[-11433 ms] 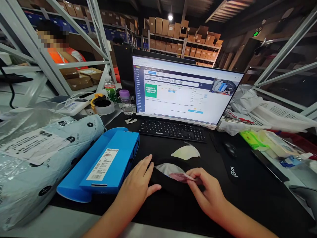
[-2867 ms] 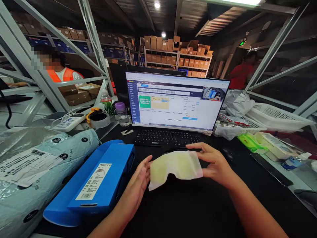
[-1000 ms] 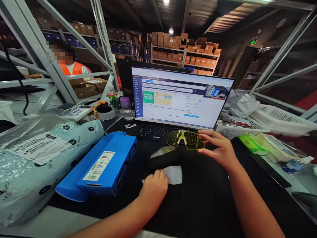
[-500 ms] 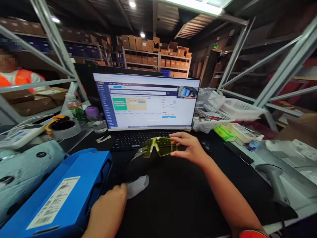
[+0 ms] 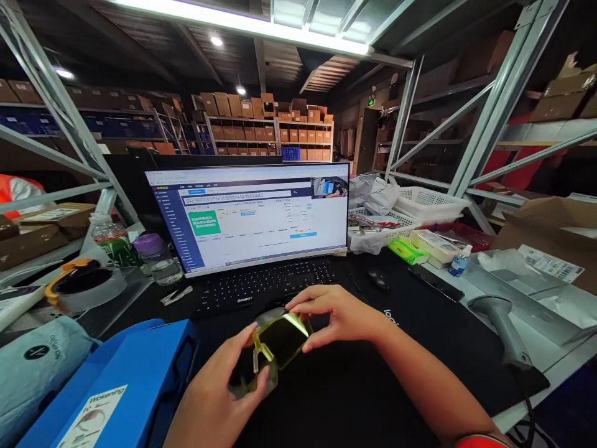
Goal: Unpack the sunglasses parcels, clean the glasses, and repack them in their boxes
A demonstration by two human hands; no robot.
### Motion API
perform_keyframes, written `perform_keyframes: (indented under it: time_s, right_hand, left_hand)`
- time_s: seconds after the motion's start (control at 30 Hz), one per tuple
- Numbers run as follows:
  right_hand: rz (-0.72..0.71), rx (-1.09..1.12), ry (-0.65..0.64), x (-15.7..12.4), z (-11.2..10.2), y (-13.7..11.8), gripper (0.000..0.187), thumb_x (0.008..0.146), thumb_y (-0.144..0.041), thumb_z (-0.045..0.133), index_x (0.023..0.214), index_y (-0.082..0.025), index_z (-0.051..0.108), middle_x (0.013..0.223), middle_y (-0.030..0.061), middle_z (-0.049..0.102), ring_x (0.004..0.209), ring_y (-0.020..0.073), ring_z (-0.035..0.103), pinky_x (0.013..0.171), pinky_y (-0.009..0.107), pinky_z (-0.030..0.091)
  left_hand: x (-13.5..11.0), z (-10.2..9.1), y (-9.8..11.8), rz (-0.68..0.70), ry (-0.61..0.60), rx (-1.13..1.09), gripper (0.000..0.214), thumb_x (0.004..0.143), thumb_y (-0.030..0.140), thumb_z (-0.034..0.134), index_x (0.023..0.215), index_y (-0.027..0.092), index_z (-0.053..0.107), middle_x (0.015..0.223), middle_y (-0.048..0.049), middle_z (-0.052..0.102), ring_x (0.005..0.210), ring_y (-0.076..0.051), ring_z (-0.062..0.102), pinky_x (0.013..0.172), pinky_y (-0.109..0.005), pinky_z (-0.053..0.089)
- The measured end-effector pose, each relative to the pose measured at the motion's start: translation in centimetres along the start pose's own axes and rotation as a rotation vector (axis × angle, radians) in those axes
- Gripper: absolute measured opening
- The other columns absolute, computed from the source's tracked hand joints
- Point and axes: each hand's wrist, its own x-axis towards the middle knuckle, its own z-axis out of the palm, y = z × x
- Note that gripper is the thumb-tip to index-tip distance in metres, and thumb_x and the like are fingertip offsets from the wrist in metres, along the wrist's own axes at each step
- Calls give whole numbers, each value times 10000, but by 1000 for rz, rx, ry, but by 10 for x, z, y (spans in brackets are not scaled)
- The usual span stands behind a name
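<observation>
The yellow-lensed glasses [image 5: 283, 342] are between my two grips, slanting up and away from my left grip [image 5: 212, 392] to my right grip [image 5: 342, 316]. My left grip is clamped on the nearer end, with the pale yellow nose bridge [image 5: 265, 352] just beside its fingertips. My right grip is closed on the far corner of the lens, fingers at the upper edge and thumb at the side. I hold the glasses over the black surface [image 5: 345, 398]; I cannot tell whether any part of them touches it.

Just beyond my right grip is the keyboard [image 5: 270, 284], and behind that stands the lit monitor [image 5: 252, 218]. The mouse [image 5: 377, 278] lies beyond my right grip and to its right. Well off to the right of that grip rests a grey scanner [image 5: 499, 326]. The open blue box [image 5: 135, 376] is near my left grip, on its left side, with a pale blue parcel [image 5: 41, 367] farther left.
</observation>
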Motion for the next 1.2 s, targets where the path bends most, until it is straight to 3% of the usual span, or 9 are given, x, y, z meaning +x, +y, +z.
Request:
perform_keyframes:
  time_s: [0.2, 0.33, 0.43, 0.5, 0.63, 0.77, 0.87, 0.97, 1.2]
  right_hand:
    - [5, -12, -40, 2, 4, 4, 520, 760, -436, 846, 1221, -227, 727, 1240, 112, 715, 1054, 217, 703, 874, 319, 592]
    - [-50, -128, -84, 3, 10, -4, 571, 802, -420, 819, 1331, -274, 659, 1292, 115, 701, 1151, 239, 685, 971, 365, 556]
    - [-1, -165, -81, -1, -11, -3, 617, 791, -437, 828, 1362, -304, 635, 1338, 101, 680, 1165, 247, 680, 990, 377, 552]
    - [191, -279, 15, -6, -40, 10, 582, 785, -474, 822, 1313, -283, 670, 1308, 94, 692, 1088, 247, 708, 934, 368, 578]
    - [937, -825, 435, -24, -105, 63, 378, 916, -429, 647, 1194, -177, 696, 1160, 140, 729, 1037, 297, 704, 887, 422, 563]
    - [1203, -982, 518, -37, -116, 124, 657, 741, -287, 806, 1280, 3, 567, 1211, 322, 639, 1121, 445, 639, 872, 501, 527]
    - [1238, -1068, 566, -37, -102, 155, 767, 775, -341, 788, 1365, 19, 456, 1294, 353, 558, 1178, 464, 593, 901, 515, 497]
    - [1183, -1121, 599, -34, -99, 171, 671, 883, -343, 672, 1405, -12, 411, 1328, 327, 527, 1213, 443, 564, 943, 518, 456]
    - [1059, -1033, 585, -35, -123, 186, 321, 952, -185, 522, 1231, -69, 630, 1256, 291, 582, 1182, 389, 577, 919, 492, 426]
  left_hand:
    - [4, -2, 8, -233, -55, -208, 437, 746, 420, 683, 1154, 263, 664, 1114, -36, 767, 1009, -261, 744, 853, -336, 621]
    - [10, -6, 18, -185, 8, -210, 328, 745, 312, 603, 1030, 249, 753, 1046, -29, 794, 976, -244, 752, 896, -347, 604]
    - [13, -11, 19, -154, 22, -228, 336, 773, 298, 589, 1051, 266, 774, 1044, -7, 799, 973, -221, 756, 914, -329, 599]
    - [13, -14, 17, -164, 43, -228, 348, 796, 312, 605, 1101, 280, 768, 1089, 0, 790, 1010, -215, 748, 917, -315, 599]
    - [12, -17, 13, -219, 79, -248, 350, 788, 313, 644, 1114, 286, 770, 1096, 4, 788, 1016, -218, 746, 919, -313, 604]
    - [10, -15, 13, -271, 126, -310, 338, 760, 310, 670, 1077, 278, 784, 1042, 1, 798, 953, -223, 760, 902, -330, 618]
    - [7, -14, 15, -295, 174, -350, 347, 762, 308, 672, 1089, 263, 781, 1063, -15, 793, 950, -226, 762, 890, -341, 630]
    - [5, -15, 17, -265, 246, -364, 344, 761, 289, 667, 1082, 246, 783, 1119, -35, 781, 1010, -239, 751, 898, -350, 635]
    - [4, -23, 15, -136, 389, -274, 287, 784, 252, 681, 1051, 244, 788, 1099, -36, 788, 991, -229, 762, 870, -348, 653]
